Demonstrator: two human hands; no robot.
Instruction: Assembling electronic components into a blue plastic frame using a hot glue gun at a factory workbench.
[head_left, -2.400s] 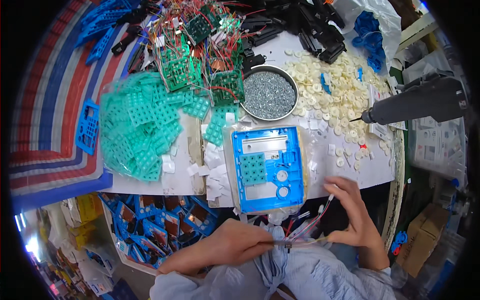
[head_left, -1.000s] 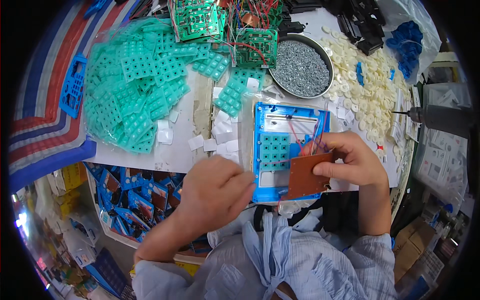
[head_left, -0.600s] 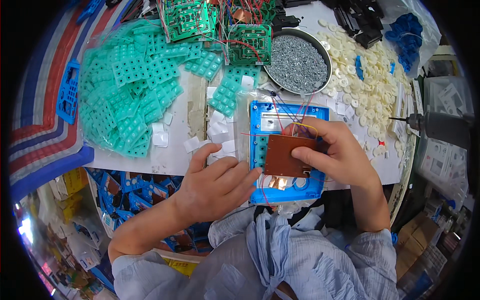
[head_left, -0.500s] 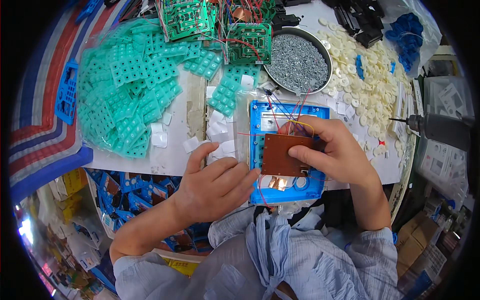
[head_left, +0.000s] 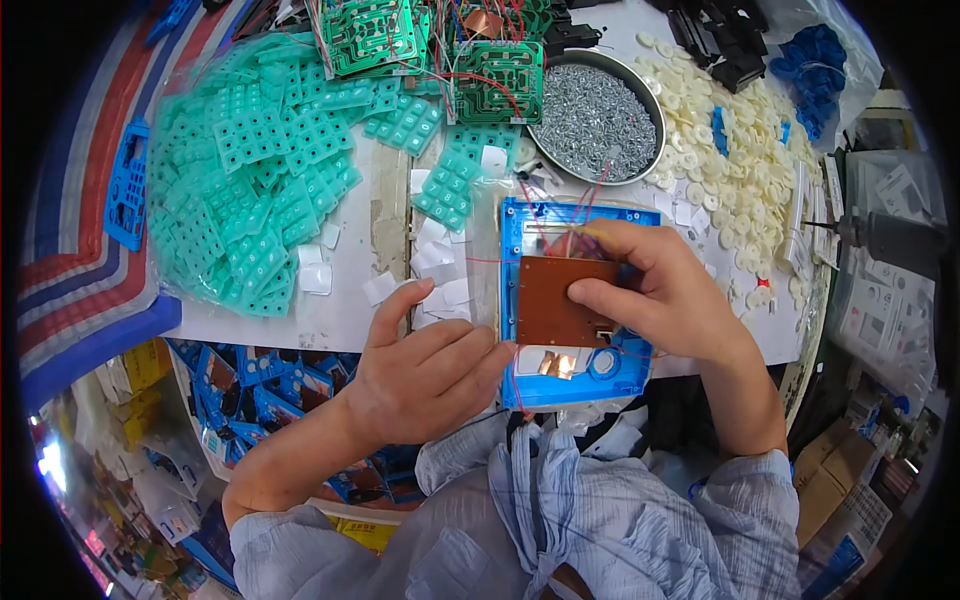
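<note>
Brown board [head_left: 558, 303] is pinched by right fingers [head_left: 638, 244]; left fingers [head_left: 468, 366] half open, empty
Face turned up; blue case [head_left: 592, 391] laid lengthwise forward

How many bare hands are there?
2: the left hand at the left edge of the blue rectangular plastic case; the right hand holding the brown square circuit board. No others show.

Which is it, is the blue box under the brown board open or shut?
Open. No lid covers the blue box, and its insides show around the brown board that the right hand holds over it.
</note>
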